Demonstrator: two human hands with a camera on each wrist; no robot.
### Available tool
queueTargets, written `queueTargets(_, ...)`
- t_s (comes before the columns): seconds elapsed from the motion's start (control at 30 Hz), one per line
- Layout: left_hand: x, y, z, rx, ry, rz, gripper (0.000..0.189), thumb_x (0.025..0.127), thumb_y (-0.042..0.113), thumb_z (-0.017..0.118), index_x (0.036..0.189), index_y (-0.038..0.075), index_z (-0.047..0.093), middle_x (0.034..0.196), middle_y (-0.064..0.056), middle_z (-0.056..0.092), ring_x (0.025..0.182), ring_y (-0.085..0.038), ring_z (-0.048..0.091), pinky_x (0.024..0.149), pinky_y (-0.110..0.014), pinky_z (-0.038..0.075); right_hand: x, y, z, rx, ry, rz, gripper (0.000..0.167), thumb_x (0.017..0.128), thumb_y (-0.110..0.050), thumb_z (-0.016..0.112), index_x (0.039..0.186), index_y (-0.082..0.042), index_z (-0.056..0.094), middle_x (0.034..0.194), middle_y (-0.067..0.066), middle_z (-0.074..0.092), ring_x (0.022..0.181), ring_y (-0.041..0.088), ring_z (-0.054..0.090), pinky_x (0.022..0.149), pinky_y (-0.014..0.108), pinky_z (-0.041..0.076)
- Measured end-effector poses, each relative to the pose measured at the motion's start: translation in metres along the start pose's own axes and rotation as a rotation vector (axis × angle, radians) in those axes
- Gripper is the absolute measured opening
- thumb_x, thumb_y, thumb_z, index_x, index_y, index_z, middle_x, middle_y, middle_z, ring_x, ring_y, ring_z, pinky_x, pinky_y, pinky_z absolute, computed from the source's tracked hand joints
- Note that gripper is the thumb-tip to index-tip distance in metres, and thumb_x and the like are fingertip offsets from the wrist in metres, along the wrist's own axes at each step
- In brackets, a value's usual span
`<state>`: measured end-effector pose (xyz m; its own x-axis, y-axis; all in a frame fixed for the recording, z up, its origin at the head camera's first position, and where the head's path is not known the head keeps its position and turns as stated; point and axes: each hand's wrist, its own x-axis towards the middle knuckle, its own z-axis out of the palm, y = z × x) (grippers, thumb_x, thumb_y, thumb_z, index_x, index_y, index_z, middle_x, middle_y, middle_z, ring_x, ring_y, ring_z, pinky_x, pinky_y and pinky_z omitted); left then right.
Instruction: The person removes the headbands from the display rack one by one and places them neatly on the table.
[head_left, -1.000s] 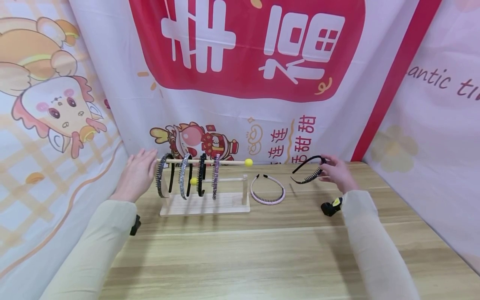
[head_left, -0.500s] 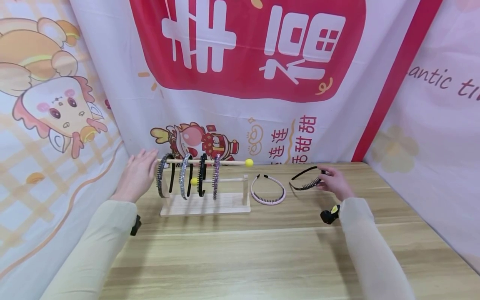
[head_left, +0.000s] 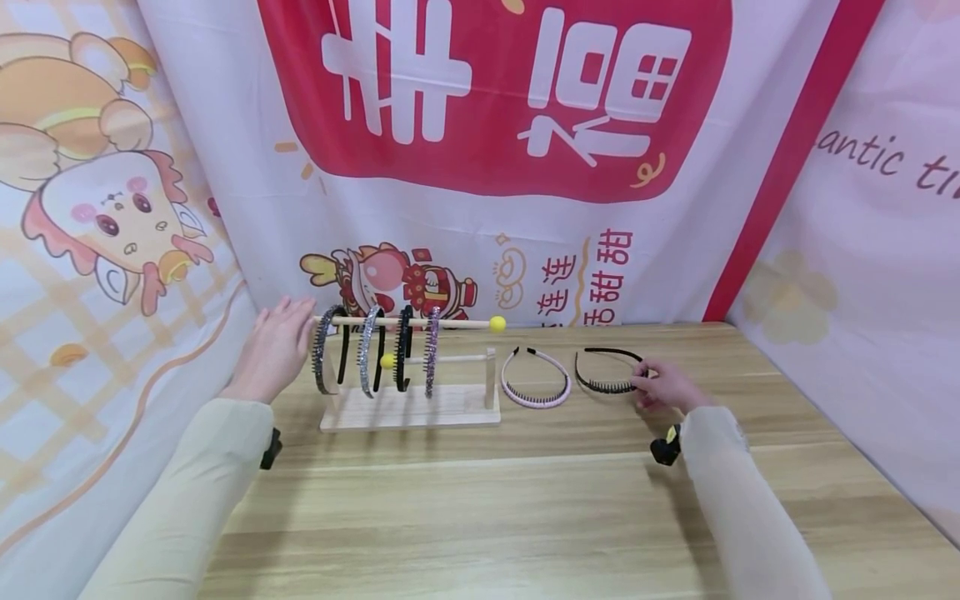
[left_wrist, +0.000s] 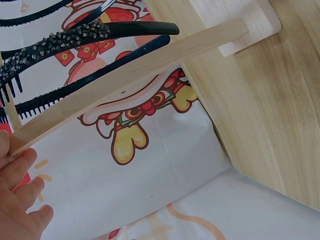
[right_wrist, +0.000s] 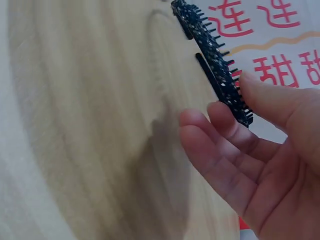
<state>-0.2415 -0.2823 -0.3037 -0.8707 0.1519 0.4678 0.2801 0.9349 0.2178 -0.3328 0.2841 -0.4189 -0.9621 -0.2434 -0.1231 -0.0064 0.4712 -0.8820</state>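
Observation:
My right hand (head_left: 667,385) pinches one end of a black toothed headband (head_left: 611,387) between thumb and fingers, low over the table. In the right wrist view this headband (right_wrist: 217,65) shows sparkly beads, with its teeth towards the thumb. My left hand (head_left: 270,346) grips the top end of the side post (left_wrist: 130,80) of a wooden headband stand (head_left: 412,408). Four headbands hang on its upper rod: a dark beaded one (head_left: 320,350), a silver one (head_left: 365,354), a black one (head_left: 401,354) and a purple glittery one (head_left: 431,354).
A pale pink headband (head_left: 536,402) lies on the wooden table (head_left: 480,517) between the stand and the right hand. The upper rod ends in a yellow ball (head_left: 497,324); a lower rod also has a yellow ball (head_left: 387,361). Printed cloth (head_left: 495,225) hangs behind the table and at both sides.
My right hand has lowered the black headband towards the table and turned it, so it now lies flatter with its teeth side nearer me. The left hand and the stand have stayed still.

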Motion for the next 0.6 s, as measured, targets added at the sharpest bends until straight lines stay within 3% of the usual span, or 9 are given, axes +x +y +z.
queueTargets(0.13,0.000,0.000,0.000,0.002,0.002,0.001,0.040,0.100,0.015,0.036,0.134,-0.007,0.038,0.137,-0.027,0.036,0.129,-0.045,0.023,0.109,-0.053,0.004,-0.001,0.005,0.004,-0.038,-0.054,-0.004,0.013,0.095,-0.004,0.049,0.096,0.008,0.046,0.067,0.012,0.055,0.058,0.022,0.060,0.055,0.036,0.055)
queueTargets(0.3,0.002,0.000,0.000,0.001,-0.003,0.006,0.041,0.100,0.016,0.036,0.134,-0.007,0.038,0.136,-0.028,0.037,0.129,-0.046,0.023,0.109,-0.053,0.003,0.003,0.013,0.007,0.003,-0.108,0.031,0.013,0.095,-0.006,0.048,0.095,0.006,0.044,0.068,0.012,0.053,0.056,0.019,0.057,0.052,0.032,0.053)
queueTargets(0.6,0.001,-0.001,0.000,0.002,0.001,0.012,0.041,0.100,0.016,0.036,0.133,-0.008,0.039,0.135,-0.028,0.038,0.129,-0.046,0.024,0.108,-0.054,0.004,0.005,0.016,0.016,-0.025,-0.070,0.082,0.010,0.094,-0.006,0.051,0.090,0.002,0.047,0.066,0.009,0.053,0.054,0.016,0.052,0.047,0.027,0.049)
